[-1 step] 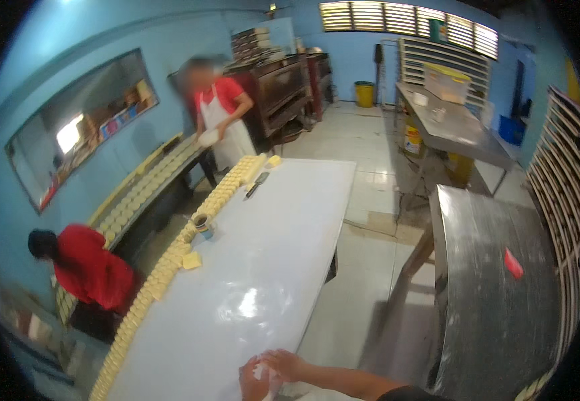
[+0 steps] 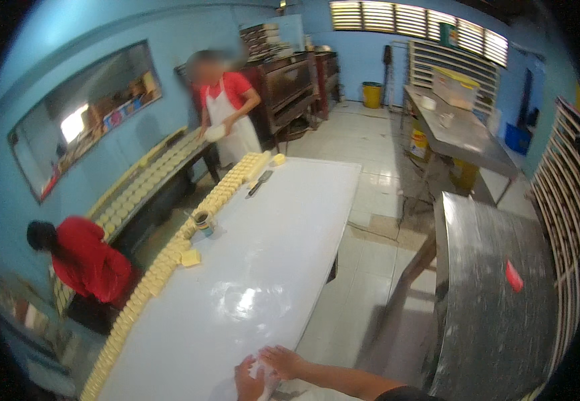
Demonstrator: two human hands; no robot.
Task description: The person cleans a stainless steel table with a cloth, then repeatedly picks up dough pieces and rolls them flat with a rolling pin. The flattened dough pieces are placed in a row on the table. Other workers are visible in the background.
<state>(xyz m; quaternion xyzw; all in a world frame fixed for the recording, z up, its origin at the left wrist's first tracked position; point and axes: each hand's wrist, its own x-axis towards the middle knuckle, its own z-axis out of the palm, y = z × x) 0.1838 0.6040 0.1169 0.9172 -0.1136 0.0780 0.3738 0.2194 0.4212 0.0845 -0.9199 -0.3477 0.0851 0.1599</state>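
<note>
At the near edge of the long white table (image 2: 250, 247), my left hand (image 2: 248, 382) and my right hand (image 2: 282, 361) are held close together. A pale, whitish thing (image 2: 258, 367) shows between them, too small and blurred to name. The fingers of my left hand curl around it from the left, and my right hand's fingers bend over it from the other side. Along the table's left edge runs a long row of pale yellow dough pieces (image 2: 160, 273). Beside the row are a loose flat yellow piece (image 2: 190, 258), a cup (image 2: 204, 224) and a dark-handled scraper (image 2: 259, 183).
A person in a white apron (image 2: 226, 117) holds a pale bowl beyond the table's far left corner. Another in red (image 2: 93, 260) bends by a long tray of dough rounds (image 2: 150, 177). To my right stands a metal table (image 2: 490, 294) with a red item (image 2: 514, 276).
The whole view has shifted slightly. My hands stay together at the table's near edge, with my right hand's fingers a little more spread.
</note>
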